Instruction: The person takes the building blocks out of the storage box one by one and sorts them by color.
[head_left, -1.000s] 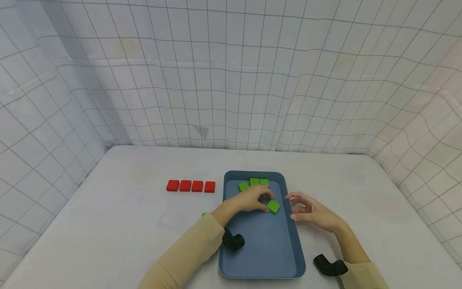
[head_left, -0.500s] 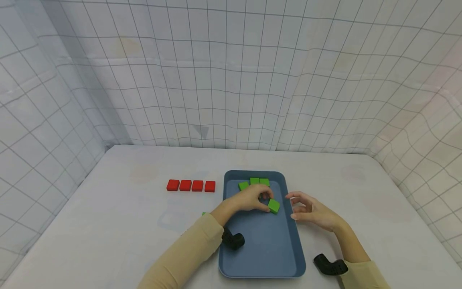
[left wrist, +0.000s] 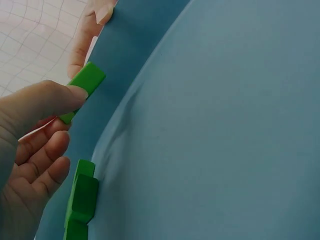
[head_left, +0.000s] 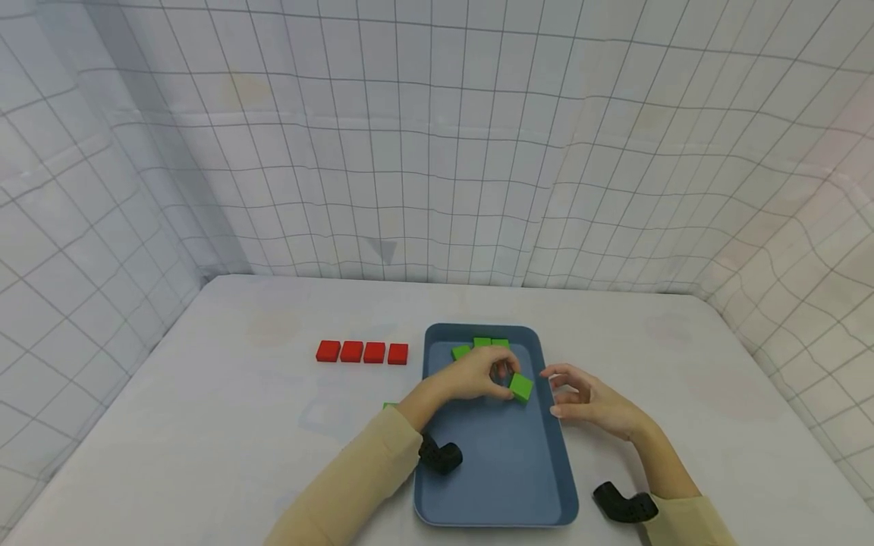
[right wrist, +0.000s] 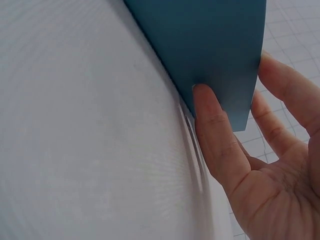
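Note:
My left hand (head_left: 478, 377) reaches over the blue-grey tray (head_left: 498, 470) and pinches a green block (head_left: 521, 387) between thumb and fingers. In the left wrist view this green block (left wrist: 89, 79) is held tilted by the tray's wall. Several more green blocks (head_left: 482, 342) lie at the tray's far end, partly behind the left hand. My right hand (head_left: 594, 402) is at the tray's right side, fingers loosely bent and holding nothing else. In the right wrist view its fingertips (right wrist: 205, 100) rest against the tray's outer wall (right wrist: 215, 50).
A row of red blocks (head_left: 351, 351) sits on the white table (head_left: 225, 409) left of the tray. Another green piece (head_left: 388, 406) shows beside the left forearm, mostly hidden. Black curved wrist mounts (head_left: 624, 503) are on both wrists. White gridded curtains (head_left: 410, 152) surround the table.
The pinched green block has risen slightly and shifted a little right and away, turning a bit in the left fingers. My right hand has stayed put by the tray.

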`<move>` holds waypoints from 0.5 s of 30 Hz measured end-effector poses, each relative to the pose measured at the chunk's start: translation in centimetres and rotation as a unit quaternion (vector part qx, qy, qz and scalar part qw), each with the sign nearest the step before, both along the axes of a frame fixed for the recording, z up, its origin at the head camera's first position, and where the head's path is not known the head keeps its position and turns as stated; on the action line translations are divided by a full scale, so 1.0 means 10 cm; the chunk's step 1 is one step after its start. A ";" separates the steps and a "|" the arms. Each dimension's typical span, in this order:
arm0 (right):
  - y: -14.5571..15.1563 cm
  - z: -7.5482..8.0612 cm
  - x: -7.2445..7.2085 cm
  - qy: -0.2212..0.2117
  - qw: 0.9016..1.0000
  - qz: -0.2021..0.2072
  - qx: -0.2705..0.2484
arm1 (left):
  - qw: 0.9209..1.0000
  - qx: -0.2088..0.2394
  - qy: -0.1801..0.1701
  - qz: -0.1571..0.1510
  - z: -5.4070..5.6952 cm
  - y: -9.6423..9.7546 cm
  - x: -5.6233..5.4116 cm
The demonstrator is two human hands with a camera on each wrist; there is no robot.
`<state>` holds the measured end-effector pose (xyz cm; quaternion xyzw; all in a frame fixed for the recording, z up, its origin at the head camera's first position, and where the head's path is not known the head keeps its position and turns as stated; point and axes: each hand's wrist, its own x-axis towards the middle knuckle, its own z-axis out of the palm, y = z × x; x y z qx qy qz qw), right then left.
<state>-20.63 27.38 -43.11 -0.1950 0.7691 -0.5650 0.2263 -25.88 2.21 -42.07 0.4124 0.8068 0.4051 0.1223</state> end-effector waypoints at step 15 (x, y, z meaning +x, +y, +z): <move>-0.01 0.00 0.01 -0.006 1.000 -0.007 0.002 | 0.997 0.045 -0.014 0.054 0.20 -0.32 0.12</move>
